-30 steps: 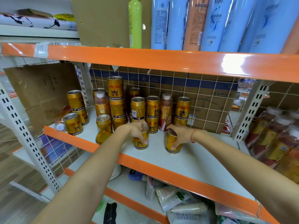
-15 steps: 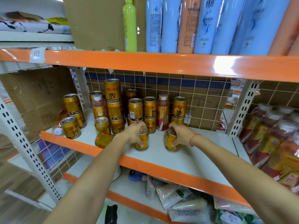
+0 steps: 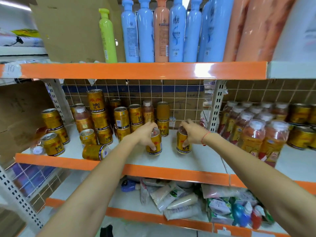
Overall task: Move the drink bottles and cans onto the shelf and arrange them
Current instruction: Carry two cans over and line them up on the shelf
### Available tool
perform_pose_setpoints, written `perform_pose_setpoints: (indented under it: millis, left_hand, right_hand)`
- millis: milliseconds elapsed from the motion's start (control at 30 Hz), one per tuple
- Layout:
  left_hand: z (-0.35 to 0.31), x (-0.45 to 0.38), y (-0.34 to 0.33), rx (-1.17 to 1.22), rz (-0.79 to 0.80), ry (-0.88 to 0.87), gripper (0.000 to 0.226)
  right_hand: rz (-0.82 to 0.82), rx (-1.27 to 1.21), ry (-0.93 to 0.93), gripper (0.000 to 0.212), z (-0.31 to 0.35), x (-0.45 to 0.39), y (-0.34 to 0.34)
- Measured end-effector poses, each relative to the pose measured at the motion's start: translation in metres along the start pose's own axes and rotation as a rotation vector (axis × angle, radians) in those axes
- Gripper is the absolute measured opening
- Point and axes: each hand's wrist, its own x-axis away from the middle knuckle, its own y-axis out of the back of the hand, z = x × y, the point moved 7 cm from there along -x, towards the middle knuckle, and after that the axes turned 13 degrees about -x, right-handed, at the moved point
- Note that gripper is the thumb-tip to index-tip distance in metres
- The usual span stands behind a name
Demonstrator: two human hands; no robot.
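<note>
Two gold cans are standing upright on the middle shelf [image 3: 196,161], forward of the stacked cans [image 3: 98,115] that are crowding its back left, and each is being gripped from above. The left hand [image 3: 145,134] is curling its fingers and thumb over the rim of the left can [image 3: 153,144]; the right hand [image 3: 193,132], wearing a red thread at the wrist, is curling round the top of the right can [image 3: 183,142]. Both cans are sitting directly under their fingers with their long axes vertical, so any shift toward the stack would seemingly be a slide or short lift backward and leftward; the left hand is lying nearer the stack. One fallen can [image 3: 94,152] is lying on its side at the shelf's front edge, left of the held pair. Right of the shelf's upright, wrapped bottles [image 3: 256,132] are standing in rows. The stacked cans are showing "Red Bull" with Chinese characters; the held cans are carrying the same red characters, smaller print staying unreadable.
</note>
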Motion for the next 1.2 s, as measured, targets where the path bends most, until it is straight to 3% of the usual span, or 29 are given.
perform_pose_setpoints:
  millis: [133,800,1200]
  left_hand:
    - [-0.039,0.008,-0.001,0.018,0.017,-0.046,0.078]
    - [-0.252,0.112,-0.011,0.039,0.051,-0.173,0.078]
    - [-0.333,0.099,0.000,0.042,0.015,-0.300,0.080]
  right_hand:
    - [-0.027,0.042,-0.009,0.077,-0.013,0.040,0.016]
    - [-0.093,-0.013,-0.209,0.081,-0.105,0.298,0.051]
    - [-0.155,-0.026,-0.340,0.071,-0.150,0.359,0.082]
